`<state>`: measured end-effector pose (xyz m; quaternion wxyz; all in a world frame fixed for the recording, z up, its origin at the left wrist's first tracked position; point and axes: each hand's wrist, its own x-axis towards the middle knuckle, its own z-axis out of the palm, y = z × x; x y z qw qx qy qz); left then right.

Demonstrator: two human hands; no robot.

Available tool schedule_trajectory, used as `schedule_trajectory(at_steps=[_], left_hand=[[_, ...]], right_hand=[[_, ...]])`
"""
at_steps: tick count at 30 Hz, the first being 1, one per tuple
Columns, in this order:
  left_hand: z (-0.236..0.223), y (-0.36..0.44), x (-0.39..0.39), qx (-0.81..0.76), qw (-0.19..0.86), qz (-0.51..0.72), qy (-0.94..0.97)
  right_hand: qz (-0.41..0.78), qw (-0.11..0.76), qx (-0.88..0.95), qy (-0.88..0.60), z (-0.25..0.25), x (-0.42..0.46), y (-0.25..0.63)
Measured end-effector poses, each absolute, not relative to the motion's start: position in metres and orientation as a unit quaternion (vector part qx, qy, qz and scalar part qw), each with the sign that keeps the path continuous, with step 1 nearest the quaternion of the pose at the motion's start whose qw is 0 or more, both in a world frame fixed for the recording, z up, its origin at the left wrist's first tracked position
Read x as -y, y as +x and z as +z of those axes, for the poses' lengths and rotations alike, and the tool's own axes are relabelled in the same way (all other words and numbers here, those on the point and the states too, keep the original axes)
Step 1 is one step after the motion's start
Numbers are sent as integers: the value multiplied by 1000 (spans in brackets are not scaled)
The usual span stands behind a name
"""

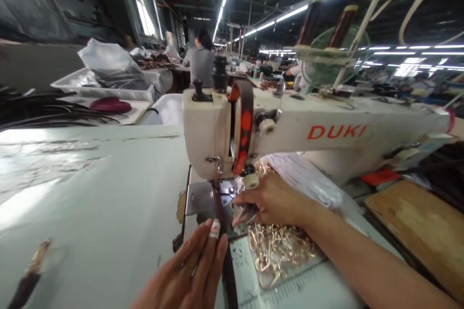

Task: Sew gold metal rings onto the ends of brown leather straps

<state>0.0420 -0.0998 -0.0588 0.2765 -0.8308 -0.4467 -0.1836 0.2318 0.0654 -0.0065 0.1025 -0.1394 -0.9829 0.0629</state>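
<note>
A white sewing machine marked DUKI stands before me. A dark brown strap runs lengthwise toward me from under its presser foot. My left hand lies with fingers stretched out along the strap's left side, white tape on one finger. Beside the needle area, my right hand has its fingers curled round a small grey metal tool, perhaps thread snips, partly hidden by the fingers. Gold-coloured metal clasps lie in a clear bag under and in front of the right wrist.
A pointed tool with a dark handle lies at the left front of the pale table. A wooden board is at the right. Behind are a white bin, thread cones, a green fan and a seated person.
</note>
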Motion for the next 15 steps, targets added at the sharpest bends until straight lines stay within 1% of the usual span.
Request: schedule_trajectory(at_steps=[4,7,10,15], left_hand=[[-55,44,106,422,237,-209,-850],[-56,45,109,436,225,-235,-839],[-52,46,110,429,240,-201,-847],[-44,46,107,466,249,-89,-844]], right_hand=[[72,74,985,-141,-7,-67,232],[78,72,984,-143,-7,-67,231],[79,82,983,-143,-7,-66,231],[58,130,982,-127,-9,-66,233]])
